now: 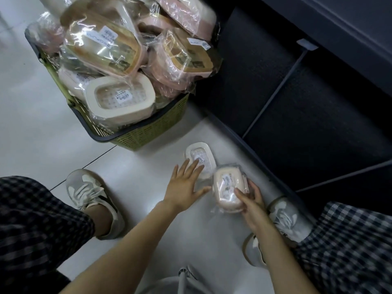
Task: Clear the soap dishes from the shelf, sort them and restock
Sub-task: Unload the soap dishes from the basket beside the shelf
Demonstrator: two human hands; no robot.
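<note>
Person crouched on pale tile floor (42,107), checked trousers, grey-white sneakers. Right hand (252,205) grips a pink wrapped soap dish (228,188) by its near end, fingers curled round it, dish held just above the floor near the right shoe (285,219). Left hand (186,185) is open — fingers spread and straight, fingertips lying on the wrapper of a white soap dish (199,155) that sits flat on the floor, just far-left of the pink one; the two dishes nearly touch. Far left: green basket (152,132) with dark rim, heaped over the top with wrapped soap dishes (118,98) — pink, cream, wood-lidded. Dark shelf (318,102) runs along the right side, lower tier bare where visible.
</note>
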